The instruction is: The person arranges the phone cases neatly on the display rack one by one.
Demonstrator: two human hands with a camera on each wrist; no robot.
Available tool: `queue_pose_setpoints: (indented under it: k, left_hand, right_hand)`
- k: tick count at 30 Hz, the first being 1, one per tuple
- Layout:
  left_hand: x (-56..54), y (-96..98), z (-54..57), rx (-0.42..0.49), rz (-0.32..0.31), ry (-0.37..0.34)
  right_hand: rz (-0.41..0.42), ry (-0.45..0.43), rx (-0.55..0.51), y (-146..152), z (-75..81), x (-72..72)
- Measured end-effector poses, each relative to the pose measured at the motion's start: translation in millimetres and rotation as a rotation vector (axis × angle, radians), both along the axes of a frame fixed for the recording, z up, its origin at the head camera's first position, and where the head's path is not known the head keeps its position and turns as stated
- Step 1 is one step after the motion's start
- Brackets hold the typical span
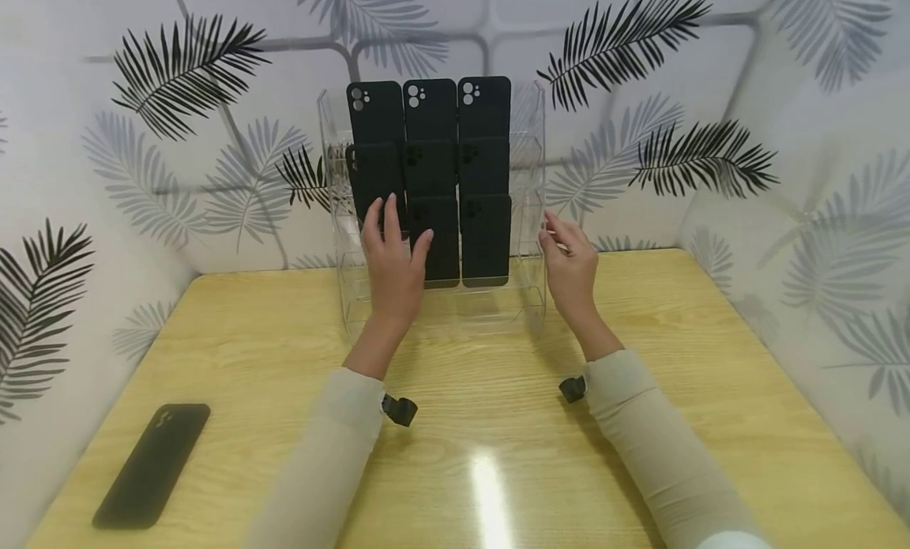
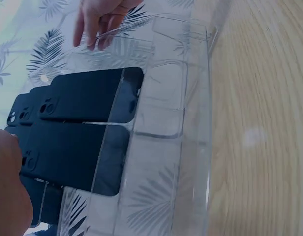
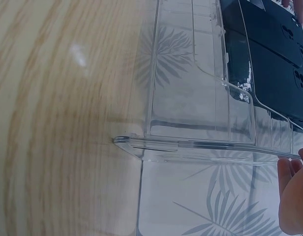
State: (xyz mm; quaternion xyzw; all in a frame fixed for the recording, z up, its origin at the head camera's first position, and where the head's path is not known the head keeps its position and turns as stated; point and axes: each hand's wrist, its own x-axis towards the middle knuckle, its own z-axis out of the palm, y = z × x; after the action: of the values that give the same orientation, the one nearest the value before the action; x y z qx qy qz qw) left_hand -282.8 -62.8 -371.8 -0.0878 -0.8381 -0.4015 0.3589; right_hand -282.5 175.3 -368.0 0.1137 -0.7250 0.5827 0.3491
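A clear stepped display rack (image 1: 490,302) stands at the back of the table, holding black phone cases in three tiers. My left hand (image 1: 392,272) reaches to the left column, its extended fingertips on the middle-tier phone case (image 1: 373,170). That hand hides the spot below it. At the rack's right side, my right hand (image 1: 571,268) pinches the edge of the clear side panel (image 3: 191,144), thumb and fingers on either side. The bottom tier shows a center phone case (image 1: 437,237) and a right phone case (image 1: 486,237).
Another black phone case (image 1: 152,466) lies flat on the wooden table (image 1: 455,391) at the front left. Leaf-patterned walls (image 1: 803,217) close off the back and both sides of the table.
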Motion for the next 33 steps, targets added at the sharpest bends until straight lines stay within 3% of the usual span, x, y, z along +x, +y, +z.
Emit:
queue_pose_setpoints:
  k: [7, 11, 15, 19, 27, 33]
  left_hand:
    - [25.5, -32.9, 8.3, -0.020, 0.011, 0.047]
    - [41.8, -58.0, 6.4, -0.072, 0.011, 0.097]
    - [58.1, -85.5, 0.8, -0.120, 0.000, 0.097]
    - [75.1, -114.8, -7.4, -0.144, -0.002, 0.012]
    - [109.0, -175.0, -13.1, -0.169, -0.011, -0.317]
    - [126.4, -217.1, -24.0, -0.222, -0.018, -0.446]
  right_hand:
    - [-0.019, 0.001, 0.003, 4, -1.7, 0.8]
    - [-0.025, -0.001, 0.007, 6, -2.7, 0.9]
    - [-0.033, -0.003, 0.006, 8, -3.2, 1.2]
    - [-0.020, -0.003, -0.005, 8, -3.3, 1.2]
    - [-0.005, 0.010, -0.009, 7, -2.4, 0.6]
    - [0.006, 0.011, 0.000, 5, -0.3, -1.0]
